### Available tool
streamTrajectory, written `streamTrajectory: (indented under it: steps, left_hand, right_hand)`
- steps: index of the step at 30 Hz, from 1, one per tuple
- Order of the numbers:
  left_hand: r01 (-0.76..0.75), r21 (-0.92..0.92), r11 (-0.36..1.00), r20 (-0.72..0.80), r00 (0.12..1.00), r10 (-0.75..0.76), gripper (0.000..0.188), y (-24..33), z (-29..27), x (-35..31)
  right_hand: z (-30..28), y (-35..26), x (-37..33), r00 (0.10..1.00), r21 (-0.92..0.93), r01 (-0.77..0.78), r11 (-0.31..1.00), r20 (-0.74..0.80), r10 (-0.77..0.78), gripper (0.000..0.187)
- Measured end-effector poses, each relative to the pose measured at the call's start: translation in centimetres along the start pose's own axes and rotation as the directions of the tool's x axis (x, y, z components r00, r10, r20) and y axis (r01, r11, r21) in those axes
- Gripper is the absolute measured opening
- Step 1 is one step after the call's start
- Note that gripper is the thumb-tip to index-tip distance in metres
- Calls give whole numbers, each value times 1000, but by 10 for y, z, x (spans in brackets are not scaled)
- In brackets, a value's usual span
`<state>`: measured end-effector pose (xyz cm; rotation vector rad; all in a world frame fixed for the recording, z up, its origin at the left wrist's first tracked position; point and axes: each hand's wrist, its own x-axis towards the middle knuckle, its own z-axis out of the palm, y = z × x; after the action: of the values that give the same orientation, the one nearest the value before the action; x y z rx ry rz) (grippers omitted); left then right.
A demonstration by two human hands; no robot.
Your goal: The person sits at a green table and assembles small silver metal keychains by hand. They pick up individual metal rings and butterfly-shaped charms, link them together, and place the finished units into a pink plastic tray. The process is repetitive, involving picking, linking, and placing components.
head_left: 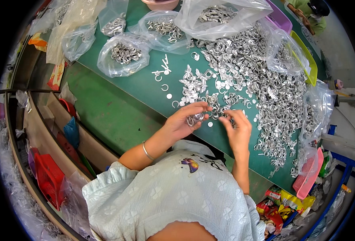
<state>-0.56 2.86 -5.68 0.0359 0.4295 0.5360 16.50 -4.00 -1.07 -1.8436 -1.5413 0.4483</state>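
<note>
I see the left hand point(185, 116) cupping metal rings point(195, 119) near the table's point(137, 89) edge; whether the right hand point(238, 125), fingers bent, grips anything, I cannot tell. I judge the work partway: far-left bags point(104, 64) hold pieces point(124, 54), but a large mixed heap point(273, 96) lies loose at right.

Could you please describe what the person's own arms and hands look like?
The left hand and right hand wear no gloves. A thin silver-coloured metal bangle circles the left wrist; the right has none. Short, pale grey-blue fabric sleeves leave both forearms bare.
</note>
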Motion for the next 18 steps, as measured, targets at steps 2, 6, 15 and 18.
streamTrajectory:
  steps: [2, 6, 15, 18]
  left_hand:
    - [-38, 32, 999, -88, 995, 41, 17, 0, 6, -5]
    - [-24, 64, 998, -75, 997, 29, 17, 1, 2, -10]
    - [20, 167, 986, -31, 999, -15, 28, -7, 8, -6]
    - [-2, 207, 978, 17, 1000, -2, 34, -10, 15, -8]
  right_hand:
    - [8, 2, -7, 996, -210, 36, 977, 85, -19, 22]
    - [17, 13, -9, 999, -139, -10, 990, 30, 15, 10]
    - [-1, 20, -3, 827, 722, -559, 408, 452, 333, 15]
    - [6, 9, -7, 878, 576, -478, 663, 314, 360, 12]
